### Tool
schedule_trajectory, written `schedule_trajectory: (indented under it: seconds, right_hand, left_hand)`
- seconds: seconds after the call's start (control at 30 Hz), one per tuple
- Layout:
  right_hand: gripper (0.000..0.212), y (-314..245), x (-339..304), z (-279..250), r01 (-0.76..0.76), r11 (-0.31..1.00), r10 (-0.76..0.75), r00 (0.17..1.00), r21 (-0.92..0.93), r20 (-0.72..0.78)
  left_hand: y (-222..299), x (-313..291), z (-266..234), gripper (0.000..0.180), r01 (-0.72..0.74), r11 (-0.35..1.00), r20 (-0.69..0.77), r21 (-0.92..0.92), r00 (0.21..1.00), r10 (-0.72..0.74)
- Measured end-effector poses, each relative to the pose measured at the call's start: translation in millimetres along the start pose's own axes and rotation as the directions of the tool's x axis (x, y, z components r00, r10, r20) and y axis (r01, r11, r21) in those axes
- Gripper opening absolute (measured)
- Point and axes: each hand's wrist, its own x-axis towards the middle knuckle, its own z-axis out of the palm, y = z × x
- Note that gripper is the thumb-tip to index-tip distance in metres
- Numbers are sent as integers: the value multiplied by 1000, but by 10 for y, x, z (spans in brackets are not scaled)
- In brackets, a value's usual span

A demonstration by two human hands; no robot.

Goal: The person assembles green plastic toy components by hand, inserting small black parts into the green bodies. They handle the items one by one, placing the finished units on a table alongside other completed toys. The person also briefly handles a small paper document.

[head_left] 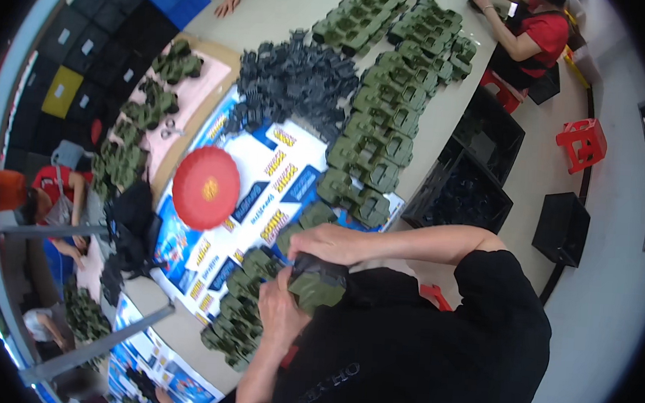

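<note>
Both hands are close together in front of my chest, at the near edge of the table. My left hand (280, 310) is wrapped around the left side of a green plastic toy vehicle body (315, 291) with a dark part on its top. My right hand (327, 243) grips the far end of the same piece, fingers curled over it. What lies under the fingers is hidden. Beside my hands on the table are several more green toy vehicle bodies (242, 300). A long double row of green bodies (387, 117) runs away toward the far side.
A heap of dark grey plastic parts (293, 81) lies beyond a red round tray (206, 188) on printed sheets. Black crates (471, 188) and a red stool (581, 143) stand at the right. Co-workers sit at far right (532, 41) and left (61, 193). A metal bar (100, 343) crosses lower left.
</note>
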Motion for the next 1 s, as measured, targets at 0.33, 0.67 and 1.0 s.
schedule_trajectory:
  seconds: [0.33,0.67,1.0]
  right_hand:
    - [53,79,-353,113,-56,996,74,957,70,-280]
    - [56,-89,-516,275,-200,970,124,896,-137,-427]
    - [32,-111,-1529,869,-3,979,185,447,205,-875]
  left_hand:
    - [359,0,43,55,-64,998,-65,-20,996,63]
    - [119,-152,179,74,-29,993,115,-112,993,42]
    - [62,-132,411,45,105,612,212,-784,972,105]
